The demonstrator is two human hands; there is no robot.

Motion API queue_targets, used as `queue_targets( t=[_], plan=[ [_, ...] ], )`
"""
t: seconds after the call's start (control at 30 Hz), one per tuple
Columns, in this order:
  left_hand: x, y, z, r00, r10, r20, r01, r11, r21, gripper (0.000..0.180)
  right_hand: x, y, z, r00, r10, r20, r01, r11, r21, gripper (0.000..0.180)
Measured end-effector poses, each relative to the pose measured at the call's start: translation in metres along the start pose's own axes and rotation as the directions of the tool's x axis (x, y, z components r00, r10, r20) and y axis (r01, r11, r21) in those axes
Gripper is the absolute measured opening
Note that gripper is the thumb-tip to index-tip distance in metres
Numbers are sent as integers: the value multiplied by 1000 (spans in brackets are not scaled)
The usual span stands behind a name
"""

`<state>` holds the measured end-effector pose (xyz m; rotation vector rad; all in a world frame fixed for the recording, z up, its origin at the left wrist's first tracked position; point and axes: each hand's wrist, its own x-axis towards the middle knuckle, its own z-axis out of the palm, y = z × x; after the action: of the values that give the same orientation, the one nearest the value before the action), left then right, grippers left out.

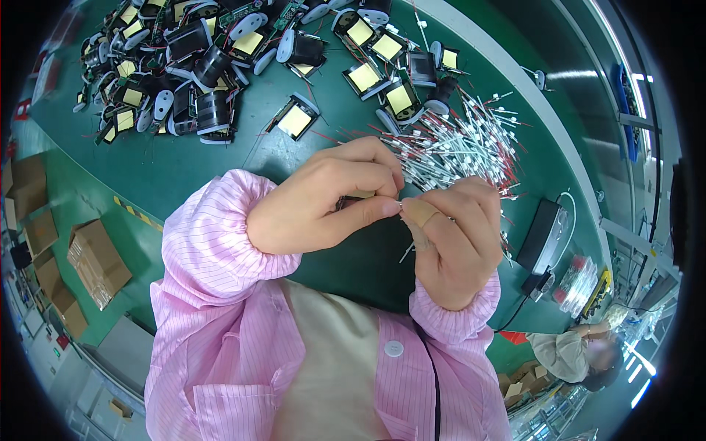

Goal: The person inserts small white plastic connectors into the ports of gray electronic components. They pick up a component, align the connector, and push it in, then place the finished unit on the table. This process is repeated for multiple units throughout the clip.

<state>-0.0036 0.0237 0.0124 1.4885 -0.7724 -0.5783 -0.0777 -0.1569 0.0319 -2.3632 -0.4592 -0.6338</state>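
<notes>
My left hand (pixel 331 195) is closed, its thumb and forefinger pinched together over the green table. Under its palm a dark part (pixel 348 201) shows only in a sliver; most of it is hidden. My right hand (pixel 457 239), with a tan strip (pixel 421 213) round one finger, pinches at the same spot. The fingertips of both hands meet at a tiny pale piece, too small to name. Just beyond them spreads a pile of white and red wires with small white connectors (pixel 463 143). A black part with a pale yellow pad (pixel 296 120) lies ahead of my left hand.
Many black cylindrical assemblies with grey end pieces (pixel 213 110) heap at the far left, and several more (pixel 397 95) lie far centre. At right sit a black power adapter (pixel 543 234) and a clear plastic bag (pixel 579 283). Cardboard boxes (pixel 98 263) stand on the floor; another person (pixel 566 356) is lower right.
</notes>
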Motion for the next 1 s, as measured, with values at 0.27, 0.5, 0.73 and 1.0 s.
queue_targets(
  t=[0.27,0.5,0.73,1.0],
  plan=[
    [0,6,-6,997,-74,17,75,996,-51,4,4,4,-17,998,9,61,-5,998,-66,24],
    [-2,2,-6,998,-25,-61,13,983,-183,5,0,3,-14,952,256,-167,-241,965,103,26],
    [0,4,1,997,40,-72,-47,995,-94,5,-5,-3,-8,801,463,379,-563,367,741,30],
    [1,6,4,990,116,-74,-113,993,43,5,-11,-9,3,764,543,350,-587,356,727,17]
  ],
)
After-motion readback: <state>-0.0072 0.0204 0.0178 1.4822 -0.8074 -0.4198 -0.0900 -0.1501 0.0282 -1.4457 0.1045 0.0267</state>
